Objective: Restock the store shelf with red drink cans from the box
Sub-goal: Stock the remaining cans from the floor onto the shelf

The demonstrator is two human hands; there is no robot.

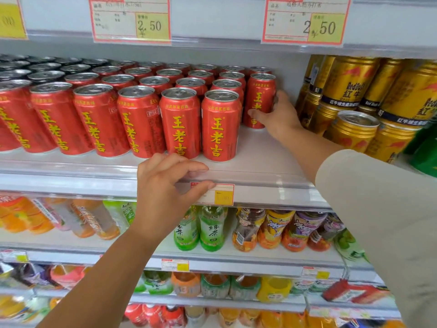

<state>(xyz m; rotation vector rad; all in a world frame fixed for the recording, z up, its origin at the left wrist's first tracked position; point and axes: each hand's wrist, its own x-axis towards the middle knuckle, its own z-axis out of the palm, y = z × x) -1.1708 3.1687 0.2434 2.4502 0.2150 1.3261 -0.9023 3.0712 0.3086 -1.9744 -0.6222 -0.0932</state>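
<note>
Several rows of red drink cans (220,125) with yellow lettering stand on the white shelf (264,162). My right hand (276,116) grips one red can (259,98) at the right end of the rows, set back from the front row. My left hand (165,188) holds the clear front lip of the shelf, with its thumb on the price strip below. The box is not in view.
Gold drink cans (350,91) are stacked right of the red ones, close to my right wrist. A bare strip of shelf lies in front of the held can. Bottled teas and juices (210,228) fill the lower shelves. Price tags (305,22) hang above.
</note>
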